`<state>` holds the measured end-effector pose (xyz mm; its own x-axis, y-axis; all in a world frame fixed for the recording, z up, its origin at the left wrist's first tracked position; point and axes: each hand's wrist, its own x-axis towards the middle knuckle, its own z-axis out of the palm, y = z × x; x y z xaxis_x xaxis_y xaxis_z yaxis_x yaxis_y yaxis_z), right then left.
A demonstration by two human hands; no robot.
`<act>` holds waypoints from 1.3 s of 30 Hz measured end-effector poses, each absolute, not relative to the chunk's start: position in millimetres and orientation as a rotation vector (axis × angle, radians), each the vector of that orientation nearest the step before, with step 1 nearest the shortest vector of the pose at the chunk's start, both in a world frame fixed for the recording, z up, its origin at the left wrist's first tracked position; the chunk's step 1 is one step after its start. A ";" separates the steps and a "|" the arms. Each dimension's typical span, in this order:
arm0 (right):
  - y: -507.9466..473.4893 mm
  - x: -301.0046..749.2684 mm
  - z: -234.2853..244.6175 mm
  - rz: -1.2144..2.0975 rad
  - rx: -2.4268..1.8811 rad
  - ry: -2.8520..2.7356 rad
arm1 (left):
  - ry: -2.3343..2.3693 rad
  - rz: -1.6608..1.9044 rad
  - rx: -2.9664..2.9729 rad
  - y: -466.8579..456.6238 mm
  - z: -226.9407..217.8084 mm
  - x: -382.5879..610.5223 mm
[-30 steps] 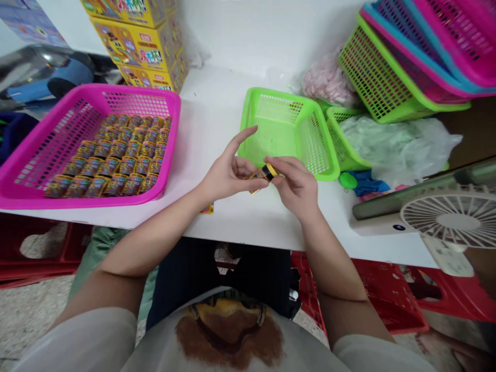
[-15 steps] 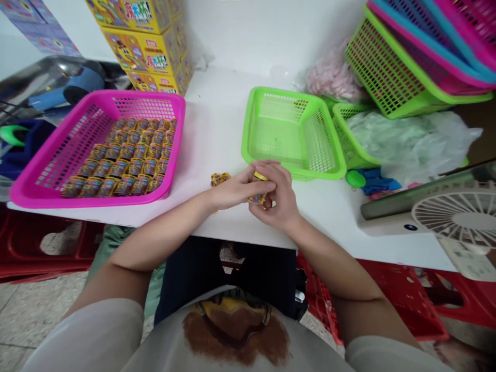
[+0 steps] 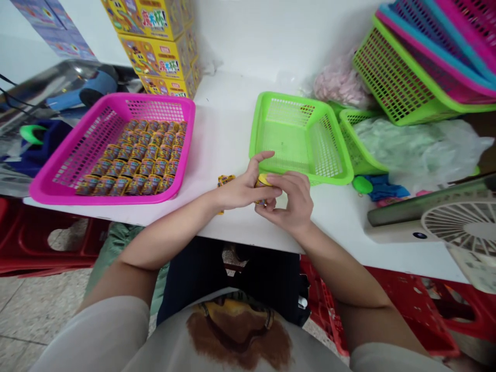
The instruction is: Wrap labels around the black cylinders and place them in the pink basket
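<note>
Both hands meet over the white table (image 3: pixel 225 129) just in front of a green basket (image 3: pixel 298 135). My left hand (image 3: pixel 242 188) and my right hand (image 3: pixel 292 201) pinch a small yellow-capped bottle (image 3: pixel 262 182) between their fingers; most of it is hidden. A small yellow printed wrapper (image 3: pixel 225 180) lies on the table just left of my left hand. To the left, a pink basket (image 3: pixel 77 150) holds several rows of small wrapped bottles (image 3: pixel 135 160).
Yellow printed cartons (image 3: pixel 158 46) stand at the back. Stacked green, blue and pink baskets (image 3: pixel 426 57) and plastic bags (image 3: pixel 411 144) fill the right side. A white fan (image 3: pixel 461 227) sits at the right edge. Red crates (image 3: pixel 387 305) are under the table.
My hands came down from a raised spot to the table's near edge and closed together round the bottle. My left index finger, first stretched out, bent in. A yellow wrapper now shows beside them.
</note>
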<state>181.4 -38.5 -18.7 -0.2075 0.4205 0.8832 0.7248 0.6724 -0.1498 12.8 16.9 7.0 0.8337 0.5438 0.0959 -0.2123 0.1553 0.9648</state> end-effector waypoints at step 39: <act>-41.3 197.1 -17.7 -0.792 -0.845 -1.899 | 0.346 1.192 1.658 -2.8 -18.1 31.3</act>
<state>197.1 -41.3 -17.7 -0.3759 0.2391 0.8953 0.8042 0.5641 0.1870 31.3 -2.8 -18.1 0.4686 0.7029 0.5351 -0.3069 -0.4384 0.8447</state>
